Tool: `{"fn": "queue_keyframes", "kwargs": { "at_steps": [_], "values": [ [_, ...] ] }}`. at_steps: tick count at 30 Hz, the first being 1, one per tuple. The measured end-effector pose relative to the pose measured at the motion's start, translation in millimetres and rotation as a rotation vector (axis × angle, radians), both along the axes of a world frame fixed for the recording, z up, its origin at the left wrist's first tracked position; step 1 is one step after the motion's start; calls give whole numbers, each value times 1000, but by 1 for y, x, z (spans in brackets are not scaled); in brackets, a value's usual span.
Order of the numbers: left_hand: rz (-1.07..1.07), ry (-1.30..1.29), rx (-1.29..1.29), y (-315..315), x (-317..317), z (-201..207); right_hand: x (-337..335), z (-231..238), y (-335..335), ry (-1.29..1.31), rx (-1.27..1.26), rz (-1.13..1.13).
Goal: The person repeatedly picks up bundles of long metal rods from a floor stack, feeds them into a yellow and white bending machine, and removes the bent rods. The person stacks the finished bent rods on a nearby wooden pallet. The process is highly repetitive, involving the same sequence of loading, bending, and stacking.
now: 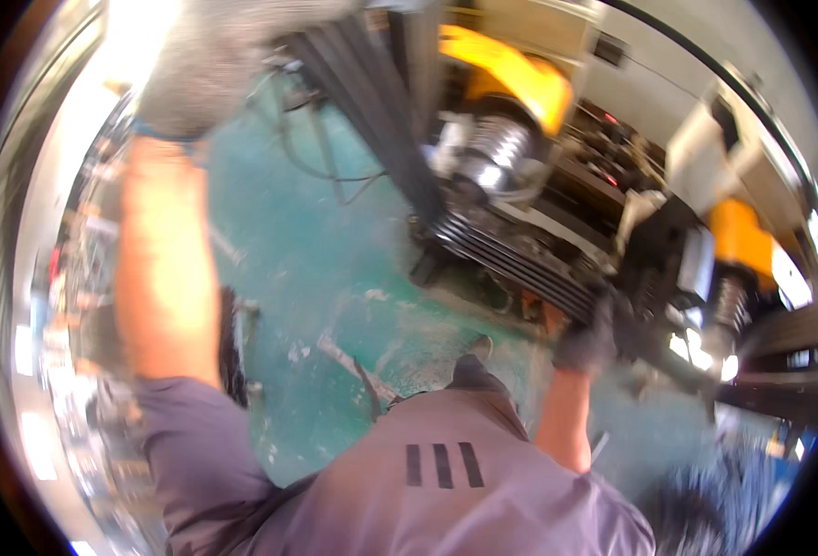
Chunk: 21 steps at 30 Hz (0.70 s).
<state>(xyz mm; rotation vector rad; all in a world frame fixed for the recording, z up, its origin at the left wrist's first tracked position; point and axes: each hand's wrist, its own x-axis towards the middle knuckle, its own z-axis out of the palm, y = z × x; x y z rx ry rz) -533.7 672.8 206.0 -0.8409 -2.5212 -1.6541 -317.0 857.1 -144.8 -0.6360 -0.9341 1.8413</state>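
Observation:
A bundle of long, dark metal bars point(372, 120) slants across the view from the upper left to the lower right and looks bent by the lens. My left hand point(210, 69), in a grey work glove, is stretched far forward and closed over the upper end of the bars; motion blurs its fingers. Lower down on the right, my right hand point(590, 338) wears a dark glove and is wrapped round the same bundle. The bars pass close in front of a machine with a yellow cover point(511, 74) and a shiny ribbed metal cylinder point(497, 148).
A second yellow machine unit point(742, 241) stands at the right, beside a black housing point(659, 246). Thin cables point(326, 171) hang over the worn green floor point(289, 241). Blurred clutter point(85, 306) lines the left side. A dark bluish heap point(724, 491) lies at the lower right.

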Motion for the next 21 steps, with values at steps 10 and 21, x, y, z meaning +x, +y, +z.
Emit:
{"fn": "queue_keyframes", "kwargs": {
  "at_steps": [10,21],
  "values": [
    [85,-26,922,-245,97,-160,53,29,-81,-290,471,170],
    [1069,2,1481,-368,333,-271,-67,39,-178,176,367,874]
  ]
}}
